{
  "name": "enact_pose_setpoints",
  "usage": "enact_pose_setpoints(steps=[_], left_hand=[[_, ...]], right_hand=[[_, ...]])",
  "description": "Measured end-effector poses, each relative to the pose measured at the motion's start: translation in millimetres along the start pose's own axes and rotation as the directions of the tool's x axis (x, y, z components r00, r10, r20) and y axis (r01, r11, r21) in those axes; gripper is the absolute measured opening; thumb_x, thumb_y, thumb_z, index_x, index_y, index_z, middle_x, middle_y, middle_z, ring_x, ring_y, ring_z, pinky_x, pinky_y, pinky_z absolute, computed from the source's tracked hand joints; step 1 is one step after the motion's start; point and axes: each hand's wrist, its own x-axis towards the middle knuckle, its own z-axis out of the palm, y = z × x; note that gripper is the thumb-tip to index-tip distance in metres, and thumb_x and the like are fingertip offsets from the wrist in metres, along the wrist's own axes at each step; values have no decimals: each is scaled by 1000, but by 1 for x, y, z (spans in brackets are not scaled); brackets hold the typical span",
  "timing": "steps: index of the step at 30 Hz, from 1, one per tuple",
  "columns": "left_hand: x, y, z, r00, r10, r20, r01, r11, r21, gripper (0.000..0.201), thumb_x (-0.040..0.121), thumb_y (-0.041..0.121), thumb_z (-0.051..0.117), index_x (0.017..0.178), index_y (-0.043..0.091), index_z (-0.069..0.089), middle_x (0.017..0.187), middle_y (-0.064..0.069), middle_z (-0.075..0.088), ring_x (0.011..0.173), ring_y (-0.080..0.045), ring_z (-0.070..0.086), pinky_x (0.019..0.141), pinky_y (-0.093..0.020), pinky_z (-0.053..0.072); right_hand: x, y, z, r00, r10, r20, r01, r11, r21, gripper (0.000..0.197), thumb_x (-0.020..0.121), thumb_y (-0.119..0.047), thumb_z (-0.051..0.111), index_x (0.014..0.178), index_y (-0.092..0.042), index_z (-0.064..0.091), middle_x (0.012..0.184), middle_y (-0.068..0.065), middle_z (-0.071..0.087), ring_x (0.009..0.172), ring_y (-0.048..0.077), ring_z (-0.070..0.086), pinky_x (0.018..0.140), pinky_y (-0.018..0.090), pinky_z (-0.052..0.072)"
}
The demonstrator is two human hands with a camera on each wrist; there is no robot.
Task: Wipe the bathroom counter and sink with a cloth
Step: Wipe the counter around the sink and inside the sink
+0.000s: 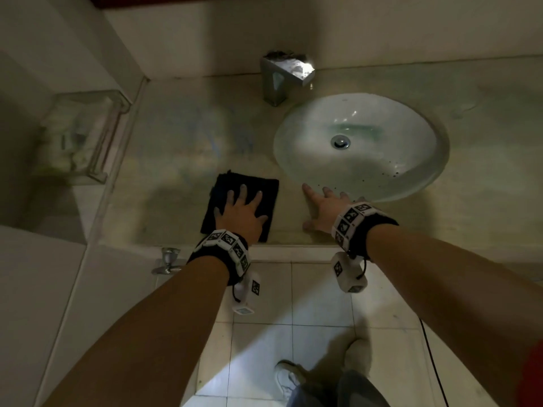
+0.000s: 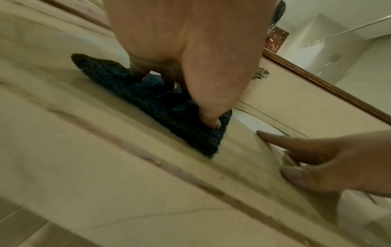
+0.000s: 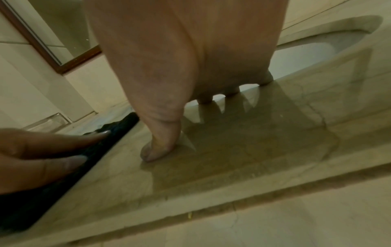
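Note:
A dark folded cloth (image 1: 266, 188) lies flat on the beige marble counter (image 1: 182, 142), left of the sink (image 1: 411, 160). My left hand (image 1: 242, 211) presses down on the cloth with spread, straight fingers; the left wrist view shows the fingertips (image 2: 213, 122) digging into the cloth (image 2: 118, 75). My right hand (image 1: 323, 208) rests flat on bare counter just in front of the sink's near rim, fingers spread and holding nothing. In the right wrist view its thumb (image 3: 158, 147) and fingertips touch the glossy counter (image 3: 253, 142), with the cloth's edge (image 3: 63, 170) at the left.
A square chrome faucet (image 1: 282, 77) stands behind the sink at the wall. A clear glass shelf (image 1: 88, 133) hangs on the left wall. A chrome valve (image 1: 169, 261) sticks out below the counter's front edge. Tiled floor and my shoes are below.

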Motion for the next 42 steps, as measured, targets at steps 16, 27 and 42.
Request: enact_pose_setpoints(steps=[16,27,42], left_hand=[[-19,-41,12,994,-104,16,104,994,-33,66,97,58,37,152,44,3,162,8,-13,149,-26,-10,117,-59,10],[12,-65,-9,992,-123,22,125,990,-70,66,98,54,39,153,44,4,162,7,-13,149,-25,-11,117,-60,8],[66,-86,-37,985,-170,-20,169,983,-68,63,98,54,39,152,42,10,163,5,-4,149,-28,-2,115,-62,14]], right_hand=[[32,-86,-11,984,-159,-78,146,978,-149,114,75,-68,64,155,-29,-8,162,6,-18,149,33,-7,119,50,13],[46,-101,-5,989,-130,-67,115,975,-192,125,69,-66,71,154,-28,-12,160,10,-24,148,36,-12,121,50,9],[51,-96,-5,987,-158,-25,152,977,-148,127,70,-67,71,152,-30,-18,157,9,-30,147,37,-17,120,49,1]])
